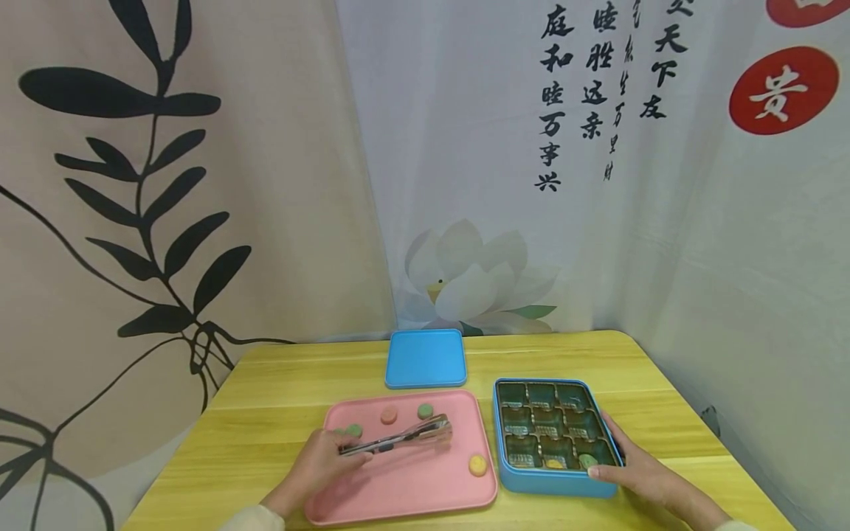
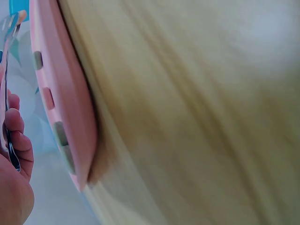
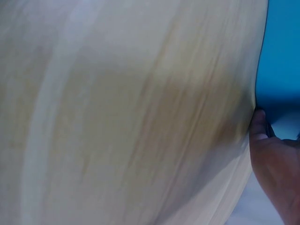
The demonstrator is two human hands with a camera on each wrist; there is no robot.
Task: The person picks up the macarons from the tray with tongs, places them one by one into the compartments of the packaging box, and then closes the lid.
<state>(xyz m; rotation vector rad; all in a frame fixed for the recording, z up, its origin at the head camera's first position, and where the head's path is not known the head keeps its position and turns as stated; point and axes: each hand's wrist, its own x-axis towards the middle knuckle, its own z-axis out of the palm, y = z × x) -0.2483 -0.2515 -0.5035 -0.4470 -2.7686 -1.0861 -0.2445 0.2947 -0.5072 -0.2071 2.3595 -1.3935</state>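
My left hand (image 1: 324, 463) grips metal tongs (image 1: 398, 440) above the pink tray (image 1: 392, 490). At the tongs' far tips a small peach-coloured piece (image 2: 22, 16) shows in the left wrist view; its kind is unclear. On the tray lie a pink macaron (image 1: 388, 415), a green macaron (image 1: 425, 411), a yellow macaron (image 1: 477, 464) and two more green ones near my left fingers. My right hand (image 1: 634, 468) holds the near right corner of the blue box (image 1: 554, 483), thumb on its rim. Its divided insert has a yellow macaron (image 1: 554, 463) and a green macaron (image 1: 587, 461) in front-row compartments.
A blue lid (image 1: 426, 359) lies flat behind the tray on the wooden table (image 1: 299, 376). The box stands just right of the tray, with a narrow gap between them. Printed curtains (image 1: 299, 184) hang close behind the table and along its right side.
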